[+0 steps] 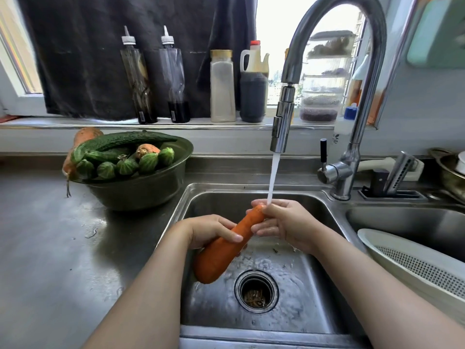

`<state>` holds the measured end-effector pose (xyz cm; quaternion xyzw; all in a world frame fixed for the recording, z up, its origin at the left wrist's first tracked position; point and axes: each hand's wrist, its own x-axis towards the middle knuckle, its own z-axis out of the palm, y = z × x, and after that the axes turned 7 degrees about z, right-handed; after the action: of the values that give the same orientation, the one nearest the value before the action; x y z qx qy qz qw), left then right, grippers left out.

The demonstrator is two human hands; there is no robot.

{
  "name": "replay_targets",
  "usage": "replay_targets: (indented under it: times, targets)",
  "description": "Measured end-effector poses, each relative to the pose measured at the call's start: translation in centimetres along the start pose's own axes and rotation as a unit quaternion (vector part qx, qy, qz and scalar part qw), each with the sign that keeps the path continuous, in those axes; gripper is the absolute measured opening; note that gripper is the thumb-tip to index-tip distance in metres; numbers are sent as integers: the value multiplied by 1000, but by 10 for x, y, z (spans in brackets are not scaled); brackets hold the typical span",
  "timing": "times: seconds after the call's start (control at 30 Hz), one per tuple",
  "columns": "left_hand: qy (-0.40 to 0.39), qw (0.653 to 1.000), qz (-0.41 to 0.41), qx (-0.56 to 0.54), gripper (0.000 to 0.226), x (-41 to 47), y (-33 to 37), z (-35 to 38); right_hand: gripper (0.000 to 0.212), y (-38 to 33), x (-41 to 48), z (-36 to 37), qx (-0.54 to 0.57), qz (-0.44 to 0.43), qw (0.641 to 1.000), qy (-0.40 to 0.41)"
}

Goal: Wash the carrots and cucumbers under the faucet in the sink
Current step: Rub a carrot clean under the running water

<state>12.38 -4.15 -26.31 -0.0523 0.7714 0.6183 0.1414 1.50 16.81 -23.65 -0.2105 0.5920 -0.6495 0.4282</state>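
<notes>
From the head view, we see a long, thick orange carrot [224,245] held slantwise over the basin of the stainless steel sink [324,222]. Its blunt end is low and near the round drain [256,290], and its narrow tip is raised toward the water. The left hand [208,229] has its fingers [232,236] curled round the thicker middle, which we take to be the anchoring grip that carries the weight. The right hand [284,222] wraps its fingers [261,229] about the tip, just where the white stream of water [273,177] from the curved chrome faucet [281,122] lands. That hand seems placed to rub the skin where the water falls. The slant looks deliberate to us, since the water can run down the length of the carrot and drip into the basin rather than onto the grey metal surface [50,248].

On that surface, left of the sink and well apart from the hands, stands a dark green round bowl [141,195] heaped with bumpy green cucumbers [125,144] and more carrots [147,149]. It sits close enough to reach without stepping away. We judge these still unwashed, so the task is early.

At the right edge, a white perforated plastic colander [415,263] rests over the second basin. It is likely there to receive the rinsed vegetables and let them drain.
</notes>
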Motion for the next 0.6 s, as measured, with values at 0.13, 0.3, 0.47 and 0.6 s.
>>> replay_targets:
  times: [0.13, 0.3, 0.47, 0.6]
  targets:
    - [19, 999, 18, -26, 38, 2, 2, 1, 25, -1, 4, -3, 33, -6, 999, 12]
    - [40, 998, 31, -21, 31, 3, 7, 7, 21, -2, 5, -4, 44, -12, 998, 33]
    - [49, 998, 33, -10, 30, -1, 10, 6, 23, -5, 2, -4, 44, -11, 999, 26]
    - [51, 998, 29, 13, 25, -2, 13, 7, 21, -5, 1, -5, 20, -10, 999, 36]
